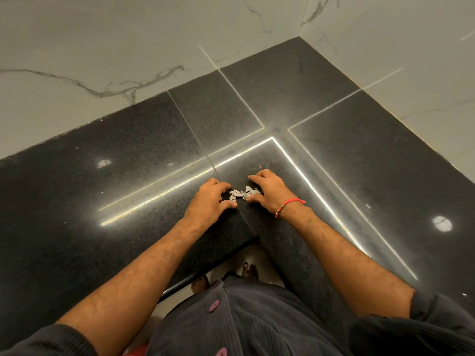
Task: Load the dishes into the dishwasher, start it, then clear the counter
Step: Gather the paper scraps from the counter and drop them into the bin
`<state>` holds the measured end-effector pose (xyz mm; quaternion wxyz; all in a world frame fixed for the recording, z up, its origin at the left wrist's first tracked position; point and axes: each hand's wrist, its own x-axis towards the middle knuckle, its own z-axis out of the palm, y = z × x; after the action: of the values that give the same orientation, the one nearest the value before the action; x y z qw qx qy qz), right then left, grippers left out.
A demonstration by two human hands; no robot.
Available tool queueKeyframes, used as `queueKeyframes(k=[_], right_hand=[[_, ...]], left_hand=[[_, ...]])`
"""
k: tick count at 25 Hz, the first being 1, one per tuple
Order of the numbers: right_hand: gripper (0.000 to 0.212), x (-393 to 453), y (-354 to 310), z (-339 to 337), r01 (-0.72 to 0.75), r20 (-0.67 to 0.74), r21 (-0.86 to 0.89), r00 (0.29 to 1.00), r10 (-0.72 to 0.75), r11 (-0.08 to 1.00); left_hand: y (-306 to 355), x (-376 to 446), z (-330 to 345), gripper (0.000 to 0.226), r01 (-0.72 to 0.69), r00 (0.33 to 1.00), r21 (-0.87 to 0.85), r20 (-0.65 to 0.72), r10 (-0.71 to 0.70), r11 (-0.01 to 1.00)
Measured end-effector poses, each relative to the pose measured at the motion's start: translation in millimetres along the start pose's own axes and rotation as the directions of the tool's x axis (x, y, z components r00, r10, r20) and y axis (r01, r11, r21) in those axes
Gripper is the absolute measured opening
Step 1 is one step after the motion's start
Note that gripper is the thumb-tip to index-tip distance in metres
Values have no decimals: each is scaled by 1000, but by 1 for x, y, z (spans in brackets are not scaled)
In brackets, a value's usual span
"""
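Observation:
A small heap of torn grey paper scraps lies on the black granite counter, near its inner corner. My left hand sits on the left side of the heap, fingers curled, fingertips touching the scraps. My right hand, with a red thread on the wrist, cups the heap from the right, fingers bent over the scraps. Both hands rest on the counter and enclose the scraps between them. No dishes or dishwasher are in view.
The L-shaped counter meets white marble walls at the back and right. A few tiny crumbs lie beyond my right hand. The counter's front edge runs below my forearms, with the floor beneath.

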<state>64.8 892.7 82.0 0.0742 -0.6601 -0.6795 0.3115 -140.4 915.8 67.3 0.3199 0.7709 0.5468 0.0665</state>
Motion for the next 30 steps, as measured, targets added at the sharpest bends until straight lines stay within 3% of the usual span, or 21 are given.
queueKeyframes(k=[3, 6, 11, 15, 17, 19, 24, 27, 30], right_hand=[[60, 4, -8, 12, 40, 26, -51, 999, -39, 998], [34, 2, -17, 30, 120, -59, -34, 991, -122, 992], [19, 6, -19, 38, 93, -190, 10, 978, -90, 996], [14, 3, -24, 31, -24, -219, 338, 970, 104, 941], [16, -1, -25, 28, -43, -222, 557, 955, 199, 829], [18, 1, -29, 23, -33, -178, 673, 962, 205, 739], [19, 25, -72, -18, 99, -86, 798, 995, -50, 595], [18, 32, -112, -32, 148, -39, 822, 978, -205, 550], [17, 24, -157, -9, 149, 29, 839, 948, -316, 523]], left_hand=[[9, -2, 8, 37, -20, 999, 47, -44, 22, 999], [16, -3, 19, 15, -22, 992, 88, -123, 32, 996], [14, -5, 23, 12, 18, 977, -2, -213, -18, 1000], [15, -6, 22, 7, 46, 968, -235, -230, -101, 971], [12, -4, 15, 12, 91, 970, -414, -170, -175, 906], [12, -7, 2, 16, 136, 967, -579, -98, -234, 804], [16, -20, -49, 14, 31, 941, -818, -170, -293, 574], [9, -46, -78, 8, -43, 902, -903, -219, -371, 428], [-11, -95, -93, 7, -101, 842, -932, -266, -469, 348]])
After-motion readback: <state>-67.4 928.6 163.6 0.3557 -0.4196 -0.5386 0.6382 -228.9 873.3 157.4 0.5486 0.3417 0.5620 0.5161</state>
